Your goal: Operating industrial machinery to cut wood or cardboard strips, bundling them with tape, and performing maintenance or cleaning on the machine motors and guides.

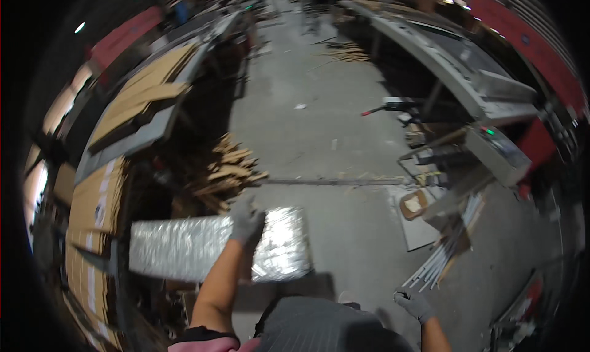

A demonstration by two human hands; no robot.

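A long, flat panel wrapped in shiny silver film (pixel 184 244) lies crosswise at the front left. My left hand (pixel 247 221), in a grey glove, is over its far edge with the fingers stretched forward. I cannot tell whether it presses on the film. On the right, my gloved right hand (pixel 416 305) is low and apart from the panel, its fingers curled. A small dark thing shows at its fingertips, too blurred to name. Just beyond that hand lies a bundle of thin pale rods (pixel 439 263).
Broken wood strips (pixel 230 170) are heaped beyond the panel. Flat cardboard stacks (pixel 95 198) line the left side. A long machine bed (pixel 442 66) runs along the right, with a grey control box (pixel 499 155) at its near end. A black tool with a red tip (pixel 390 106) sticks out there.
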